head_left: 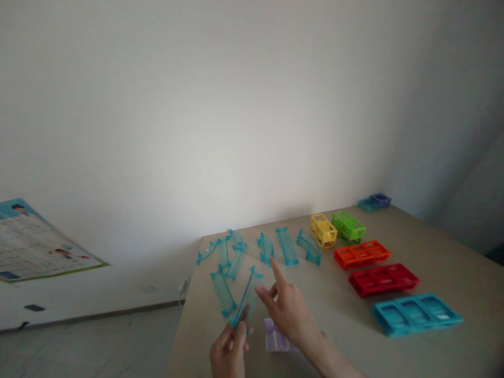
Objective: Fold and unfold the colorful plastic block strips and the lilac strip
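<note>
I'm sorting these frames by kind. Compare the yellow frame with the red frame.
The yellow frame is short and boxy; the red frame is long and flat, with a row of three windows. The yellow frame sits at the table's far side beside a green one; the red frame lies nearer, between orange and blue ones. Both are open plastic frames.

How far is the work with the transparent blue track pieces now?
Done: the coloured frames lie sorted on the table, from yellow frame to red frame. In hand: the left hand holds one blue track piece by its lower end, while the right hand is open beside it, finger extended. Left: the other track pieces lie loose, none seen joined to a frame.
</note>
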### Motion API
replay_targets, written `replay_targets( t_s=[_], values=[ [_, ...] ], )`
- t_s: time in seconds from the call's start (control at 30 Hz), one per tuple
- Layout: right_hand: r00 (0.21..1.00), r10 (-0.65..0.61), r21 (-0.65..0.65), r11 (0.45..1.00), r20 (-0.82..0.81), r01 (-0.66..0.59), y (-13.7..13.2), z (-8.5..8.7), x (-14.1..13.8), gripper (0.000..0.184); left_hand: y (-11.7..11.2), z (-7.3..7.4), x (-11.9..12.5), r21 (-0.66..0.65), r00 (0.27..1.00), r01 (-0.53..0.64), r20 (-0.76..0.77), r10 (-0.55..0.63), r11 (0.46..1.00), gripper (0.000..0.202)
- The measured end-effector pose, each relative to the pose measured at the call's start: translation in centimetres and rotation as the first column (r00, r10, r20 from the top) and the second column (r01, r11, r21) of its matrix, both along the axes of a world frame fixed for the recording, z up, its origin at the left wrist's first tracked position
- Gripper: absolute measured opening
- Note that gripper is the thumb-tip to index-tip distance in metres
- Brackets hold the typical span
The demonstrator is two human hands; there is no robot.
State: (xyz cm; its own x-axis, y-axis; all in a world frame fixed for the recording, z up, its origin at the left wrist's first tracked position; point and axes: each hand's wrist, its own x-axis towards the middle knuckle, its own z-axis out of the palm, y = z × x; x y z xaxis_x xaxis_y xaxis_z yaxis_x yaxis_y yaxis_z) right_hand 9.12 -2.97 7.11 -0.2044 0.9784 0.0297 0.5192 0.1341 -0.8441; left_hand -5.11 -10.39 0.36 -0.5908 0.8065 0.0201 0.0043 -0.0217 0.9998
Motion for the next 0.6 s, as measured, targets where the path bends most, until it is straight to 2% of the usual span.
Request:
replay_targets(
  t_s=[0.07, 0.1, 0.17, 0.23, 0.27, 0.33, 0.4, 0.43, 0.47, 0.53, 0.6],
  values=[
    [0.967, 0.033, -0.082, 0.995, -0.252, -0.055, -1.6, -0.5, -0.1, 0.080, -0.1, 0.5, 0.3, 0.136, 0.955, 0.102, -0.290, -0.059, 0.986, 0.017],
    [0.933, 0.038, -0.115, 0.990, -0.357, -0.084, -2.2, -0.8, -0.3, 0.082, 0.0, 0.9, 0.4, 0.215, 0.887, 0.204, -0.454, -0.087, 0.955, 0.014],
    [0.853, 0.002, -0.149, 0.984, -0.522, -0.094, -2.8, -1.3, -0.4, 0.085, 0.2, 1.8, 0.4, 0.312, 0.692, 0.422, -0.717, -0.080, 0.851, 0.020],
    [0.771, -0.082, -0.175, 0.984, -0.631, -0.038, -2.9, -1.6, -0.3, 0.089, 0.5, 2.6, 0.1, 0.304, 0.518, 0.556, -0.855, -0.037, 0.774, 0.020],
    [0.733, -0.126, -0.193, 0.981, -0.669, -0.007, -2.8, -1.6, -0.2, 0.090, 0.7, 2.7, -0.2, 0.288, 0.470, 0.569, -0.882, -0.017, 0.770, 0.019],
    [0.676, -0.193, -0.236, 0.971, -0.712, 0.028, -2.6, -1.6, 0.3, 0.091, 1.0, 2.4, -1.1, 0.276, 0.453, 0.498, -0.891, 0.025, 0.822, 0.021],
    [0.663, -0.220, -0.274, 0.961, -0.715, 0.024, -2.6, -1.4, 1.0, 0.089, 1.4, 1.1, -2.3, 0.282, 0.486, 0.293, -0.867, 0.112, 0.913, 0.019],
    [0.668, -0.216, -0.288, 0.957, -0.712, 0.001, -2.6, -1.3, 1.3, 0.088, 1.7, 0.1, -3.0, 0.276, 0.478, 0.176, -0.863, 0.163, 0.945, 0.012],
    [0.674, -0.205, -0.302, 0.953, -0.710, -0.028, -2.7, -1.3, 1.5, 0.087, 1.9, -0.9, -3.8, 0.237, 0.451, 0.092, -0.876, 0.172, 0.967, 0.013],
    [0.690, -0.180, -0.325, 0.942, -0.701, -0.084, -2.9, -1.3, 1.8, 0.086, 2.2, -3.1, -5.2, 0.152, 0.414, 0.007, -0.900, 0.135, 0.988, 0.032],
    [0.706, -0.167, -0.339, 0.934, -0.688, -0.109, -3.1, -1.8, 1.8, 0.086, 2.4, -4.8, -6.2, 0.080, 0.465, 0.002, -0.883, 0.070, 0.997, 0.033]
  ],
)
